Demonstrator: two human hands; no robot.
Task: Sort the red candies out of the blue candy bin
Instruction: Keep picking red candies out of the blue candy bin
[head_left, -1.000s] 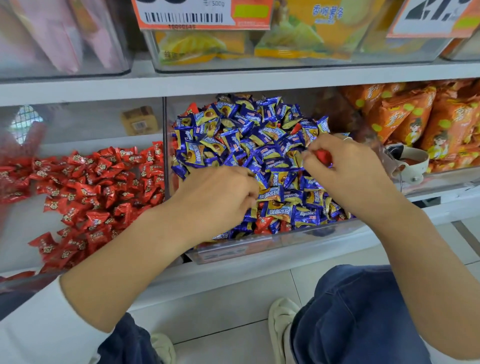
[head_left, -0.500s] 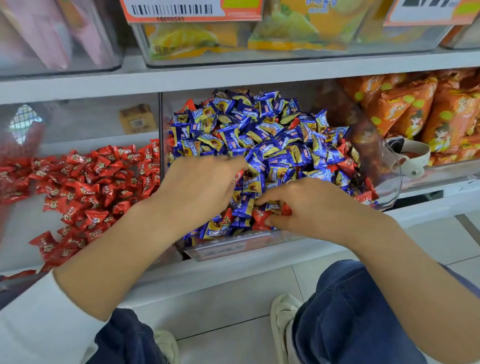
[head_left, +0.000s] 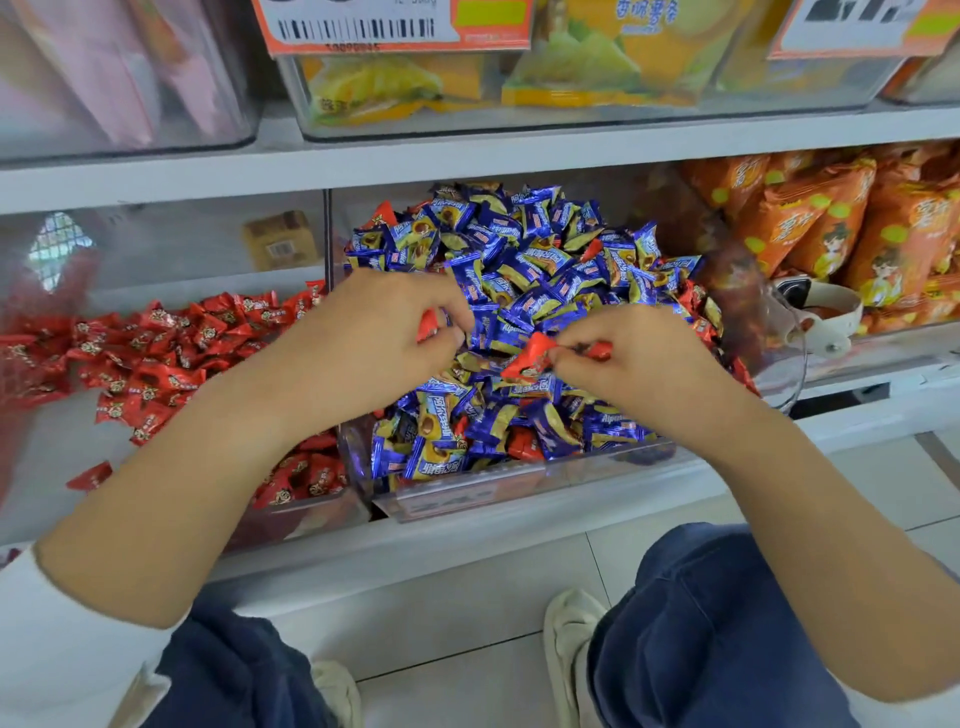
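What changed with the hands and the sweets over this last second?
The right hand dropped from the heap's upper right to the middle and now pinches a red candy. The left hand stayed put, still gripping red candy. The blue candy bin and red pile look unchanged.

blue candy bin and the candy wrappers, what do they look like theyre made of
Blue candy bin: clear, hard, glossy plastic, it seems; the candies show through its front wall. Blue candy wrappers: thin, shiny film, probably plastic or foil; they crinkle and glint. Red candy in the right hand: same.
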